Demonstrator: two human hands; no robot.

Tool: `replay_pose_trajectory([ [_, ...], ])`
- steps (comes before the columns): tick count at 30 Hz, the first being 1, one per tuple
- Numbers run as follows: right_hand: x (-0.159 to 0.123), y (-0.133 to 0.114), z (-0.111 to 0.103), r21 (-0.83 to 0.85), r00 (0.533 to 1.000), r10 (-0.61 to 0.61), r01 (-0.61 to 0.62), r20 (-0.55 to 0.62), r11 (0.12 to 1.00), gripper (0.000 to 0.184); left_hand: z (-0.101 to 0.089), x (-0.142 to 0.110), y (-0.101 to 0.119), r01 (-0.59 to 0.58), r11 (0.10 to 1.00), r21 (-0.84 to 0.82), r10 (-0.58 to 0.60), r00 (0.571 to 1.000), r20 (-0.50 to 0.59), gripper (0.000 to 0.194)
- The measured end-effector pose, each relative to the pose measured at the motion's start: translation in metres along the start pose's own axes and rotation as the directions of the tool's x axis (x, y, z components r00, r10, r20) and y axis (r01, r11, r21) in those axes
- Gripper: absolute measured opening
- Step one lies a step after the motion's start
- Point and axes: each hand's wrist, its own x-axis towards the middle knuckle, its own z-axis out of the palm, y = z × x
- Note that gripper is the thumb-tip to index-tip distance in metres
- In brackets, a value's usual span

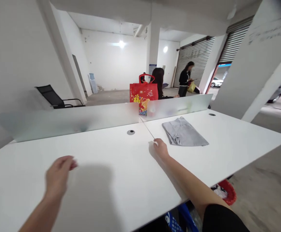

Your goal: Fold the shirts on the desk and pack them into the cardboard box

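Observation:
My left hand hovers over the left part of the white table, slightly blurred. Its fingers are curled together and no object shows in them. Further forward, my right hand is low over the tabletop, close to the seam between the desk panels. Its fingers are bent inward, with nothing visible in the grip. Just to the right of that hand lies a folded grey garment, flat with a few creases. My right hand appears apart from the cloth.
A frosted divider runs along the table's back, with a red gift bag behind it. Two people are beyond, one seated and one standing. A black chair stands left; a red basket holding cloth sits below the right edge.

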Motion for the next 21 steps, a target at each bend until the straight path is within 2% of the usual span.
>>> replay_pose_trajectory([
  [2,0.013,0.026,-0.023,-0.099,0.995,0.066,-0.074,-0.081,0.992,0.035,0.064,-0.016,0.023,0.067,0.974,-0.217,-0.038,0.99,0.135,0.034],
  [4,0.022,0.049,-0.041,-0.183,0.978,0.135,-0.163,-0.157,0.969,0.036,0.117,-0.038,0.034,0.114,0.957,-0.266,-0.044,0.966,0.256,0.035],
  [5,0.026,0.059,-0.047,-0.216,0.968,0.164,-0.205,-0.192,0.955,0.035,0.137,-0.048,0.034,0.122,0.959,-0.256,-0.036,0.948,0.317,0.036],
  [7,0.031,0.074,-0.052,-0.262,0.945,0.207,-0.273,-0.254,0.926,0.034,0.159,-0.063,0.026,0.059,0.977,-0.206,0.032,0.911,0.411,0.034],
  [10,0.039,0.09,-0.054,-0.305,0.918,0.234,-0.334,-0.321,0.892,0.035,0.163,-0.066,0.008,-0.053,0.992,-0.114,0.106,0.842,0.529,0.03],
  [12,0.043,0.098,-0.056,-0.33,0.909,0.241,-0.356,-0.341,0.874,0.031,0.159,-0.062,0.0,-0.062,0.995,-0.08,0.097,0.814,0.572,0.028],
  [17,0.049,0.108,-0.064,-0.361,0.918,0.226,-0.342,-0.327,0.868,0.021,0.161,-0.058,0.002,-0.1,0.995,-0.014,0.09,0.81,0.579,0.022],
  [21,0.047,0.108,-0.062,-0.344,0.913,0.22,-0.34,-0.344,0.875,0.017,0.165,-0.06,0.005,-0.104,0.994,-0.042,0.109,0.809,0.578,0.021],
])
